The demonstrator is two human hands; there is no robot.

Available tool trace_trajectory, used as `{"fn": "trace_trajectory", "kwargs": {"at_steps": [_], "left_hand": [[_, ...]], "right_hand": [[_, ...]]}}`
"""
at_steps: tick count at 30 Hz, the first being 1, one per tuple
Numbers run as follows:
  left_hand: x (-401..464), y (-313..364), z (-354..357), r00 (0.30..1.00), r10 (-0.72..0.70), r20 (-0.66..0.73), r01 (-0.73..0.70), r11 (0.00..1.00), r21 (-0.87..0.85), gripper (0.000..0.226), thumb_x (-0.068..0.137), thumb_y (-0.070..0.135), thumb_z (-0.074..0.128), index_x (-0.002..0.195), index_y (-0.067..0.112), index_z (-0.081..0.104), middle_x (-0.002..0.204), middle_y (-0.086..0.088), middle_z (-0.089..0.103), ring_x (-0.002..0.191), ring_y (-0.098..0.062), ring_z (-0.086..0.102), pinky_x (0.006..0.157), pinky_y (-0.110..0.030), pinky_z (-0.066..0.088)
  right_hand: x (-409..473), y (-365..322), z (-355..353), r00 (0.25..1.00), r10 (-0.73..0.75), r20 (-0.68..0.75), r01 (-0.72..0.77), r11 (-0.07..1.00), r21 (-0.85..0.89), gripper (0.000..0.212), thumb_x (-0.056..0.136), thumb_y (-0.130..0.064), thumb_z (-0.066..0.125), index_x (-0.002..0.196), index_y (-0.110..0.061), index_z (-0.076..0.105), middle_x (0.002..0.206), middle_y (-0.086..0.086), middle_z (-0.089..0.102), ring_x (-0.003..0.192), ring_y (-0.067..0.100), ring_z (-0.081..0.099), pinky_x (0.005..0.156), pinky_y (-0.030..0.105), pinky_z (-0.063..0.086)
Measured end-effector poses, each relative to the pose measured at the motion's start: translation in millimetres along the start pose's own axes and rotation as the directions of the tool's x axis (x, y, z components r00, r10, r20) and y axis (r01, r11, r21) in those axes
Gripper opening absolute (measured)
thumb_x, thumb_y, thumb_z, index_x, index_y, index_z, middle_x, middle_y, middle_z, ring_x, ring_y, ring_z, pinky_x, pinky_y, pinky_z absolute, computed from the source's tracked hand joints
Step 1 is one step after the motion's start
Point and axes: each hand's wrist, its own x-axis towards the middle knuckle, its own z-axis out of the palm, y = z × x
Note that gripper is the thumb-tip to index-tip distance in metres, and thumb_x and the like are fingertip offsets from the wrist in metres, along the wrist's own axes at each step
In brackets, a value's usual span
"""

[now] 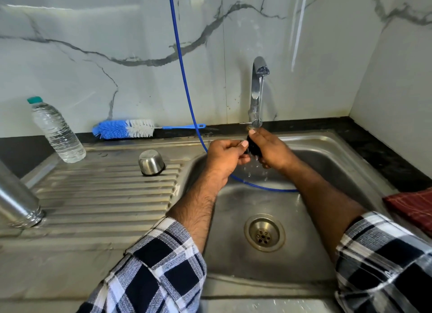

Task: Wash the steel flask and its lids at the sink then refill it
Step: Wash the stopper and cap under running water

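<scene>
The main risk here is a slip: the small black stopper lid [253, 146] is wet, water drips from it into the stainless steel sink basin [327, 163], and if either hand loosens it would probably drop toward the round drain strainer [264, 232] below, or knock against the thin blue hose [184, 83] that trails down the wall and curls through the basin right under the hands. Spray off the lid could also wet the checked sleeves. The right hand [271, 149] wraps the lid from the far side, its fingers pressed closed around it, just under the chrome tap [257, 95]; the left hand [224, 156] pinches the lid's near edge between thumb and fingertips. The lid sits between the two hands, mostly hidden, so how firmly each holds it cannot be judged. The tall steel flask body [17, 200] stands mouth-down at the left edge of the ribbed draining board [105, 191], well apart from the hands, and the steel cup lid [151, 162] rests upturned on that board, nearer the basin. A blue-and-white bottle brush [124, 128] lies along the back ledge, beside a clear plastic water bottle [57, 131].
</scene>
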Motion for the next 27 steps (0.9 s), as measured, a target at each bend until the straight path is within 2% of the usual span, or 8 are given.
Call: {"fn": "trace_trajectory", "kwargs": {"at_steps": [3,7,12,14,17,20,24,27], "left_hand": [[-0.1,-2.0,0.3,0.987,0.162,0.008,-0.161,0.975,0.154,0.012,0.098,0.005,0.074,0.109,0.000,0.076,0.085,-0.008,0.076,0.064,-0.014,0.073,0.068,-0.025,0.065],[2.9,-2.0,0.2,0.921,0.382,0.081,-0.380,0.828,0.413,0.015,0.096,0.016,0.078,0.110,0.010,0.078,0.082,-0.004,0.078,0.062,-0.013,0.075,0.066,-0.026,0.063],[1.0,5.9,5.4,0.998,0.037,-0.041,-0.036,0.999,0.011,0.021,0.103,0.013,0.069,0.086,0.004,0.074,0.070,-0.007,0.074,0.050,-0.013,0.065,0.054,-0.026,0.060],[3.1,1.7,4.4,0.998,0.064,-0.017,-0.064,0.998,0.003,0.016,0.102,0.009,0.070,0.086,0.008,0.074,0.072,-0.004,0.075,0.055,-0.012,0.067,0.059,-0.027,0.062],[2.0,-1.3,1.4,0.928,0.370,0.032,-0.357,0.866,0.350,0.007,0.098,0.016,0.074,0.103,0.012,0.077,0.087,-0.005,0.079,0.069,-0.014,0.073,0.072,-0.027,0.062],[6.2,-2.7,0.9,0.828,0.541,0.149,-0.529,0.662,0.532,0.025,0.093,0.021,0.078,0.117,0.014,0.077,0.102,-0.002,0.077,0.088,-0.016,0.073,0.083,-0.027,0.060],[5.5,-5.2,7.9,0.951,0.304,0.066,-0.309,0.898,0.312,0.019,0.103,0.027,0.069,0.106,0.010,0.076,0.075,0.000,0.073,0.063,-0.017,0.072,0.067,-0.039,0.065],[5.2,-1.8,3.6,0.992,0.123,0.009,-0.123,0.992,0.028,0.020,0.106,0.019,0.066,0.092,0.006,0.073,0.066,-0.006,0.069,0.051,-0.014,0.065,0.054,-0.029,0.060]], "right_hand": [[1.9,-5.2,0.3,0.990,0.113,-0.089,-0.117,0.992,-0.040,0.050,0.108,-0.057,0.041,0.085,-0.020,0.063,0.063,-0.002,0.056,0.053,0.014,0.048,0.053,0.027,0.033],[-2.2,-14.2,-14.3,0.864,0.467,0.186,-0.501,0.829,0.249,0.056,0.102,-0.067,0.042,0.077,-0.019,0.058,0.053,-0.004,0.039,0.041,0.012,0.029,0.040,0.019,0.022],[-4.3,-9.9,-3.9,0.998,0.009,-0.060,-0.012,0.999,-0.050,0.043,0.108,-0.060,0.042,0.095,-0.026,0.064,0.077,-0.002,0.065,0.066,0.015,0.058,0.059,0.029,0.041],[-0.8,-6.8,0.9,0.990,-0.081,-0.115,0.066,0.989,-0.130,0.040,0.110,-0.054,0.042,0.092,-0.026,0.064,0.086,-0.001,0.068,0.080,0.019,0.063,0.069,0.033,0.043],[2.5,-11.8,-6.1,0.981,0.179,-0.074,-0.180,0.983,-0.018,0.052,0.107,-0.060,0.038,0.084,-0.021,0.064,0.069,0.001,0.060,0.057,0.019,0.052,0.055,0.029,0.036],[-0.6,-13.0,-20.5,0.850,0.476,0.226,-0.527,0.793,0.307,0.060,0.101,-0.070,0.040,0.073,-0.020,0.058,0.055,-0.003,0.038,0.041,0.013,0.028,0.039,0.020,0.022],[-1.1,-11.5,-23.6,0.956,0.280,0.083,-0.290,0.940,0.177,0.053,0.103,-0.068,0.044,0.085,-0.022,0.062,0.062,0.000,0.048,0.046,0.014,0.036,0.044,0.023,0.027],[-2.7,-18.7,-10.8,0.998,0.067,0.001,-0.066,0.998,-0.024,0.037,0.110,-0.056,0.038,0.096,-0.028,0.058,0.076,0.001,0.055,0.062,0.015,0.049,0.055,0.027,0.036]]}}
